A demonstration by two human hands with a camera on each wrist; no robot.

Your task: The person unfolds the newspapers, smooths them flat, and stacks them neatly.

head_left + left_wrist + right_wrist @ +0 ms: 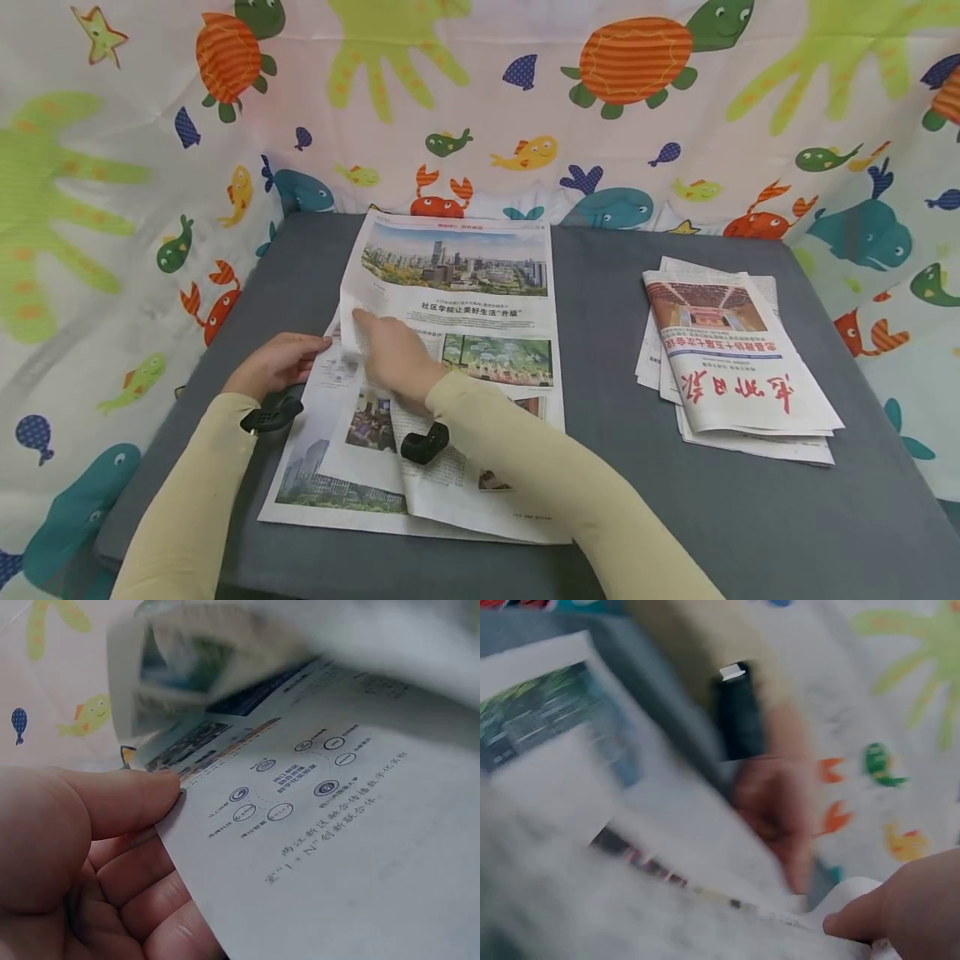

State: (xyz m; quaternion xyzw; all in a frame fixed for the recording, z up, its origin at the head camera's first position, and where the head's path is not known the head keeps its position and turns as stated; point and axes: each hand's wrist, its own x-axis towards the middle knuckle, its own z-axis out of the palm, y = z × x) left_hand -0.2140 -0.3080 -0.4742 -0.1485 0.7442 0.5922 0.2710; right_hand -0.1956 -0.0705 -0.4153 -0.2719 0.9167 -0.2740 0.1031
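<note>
A newspaper [498,321] with colour photos lies on the grey table, its pages overlapping unevenly. My left hand [277,365] is at its left edge; in the left wrist view the thumb [131,802] presses on top of a printed page [322,892] with the fingers curled beneath. My right hand [401,354] reaches across and pinches the left edge of an upper sheet, which is raised and bent above the pages below. The right wrist view shows the right thumb [877,911] on that sheet's edge; much of the sheet is blurred there.
A stack of folded newspapers [738,358] lies at the right on the grey table [615,500]. A cloth [480,108] printed with sea animals hangs along the back and both sides. Each wrist wears a black device, the left one [272,414] beside the newspaper.
</note>
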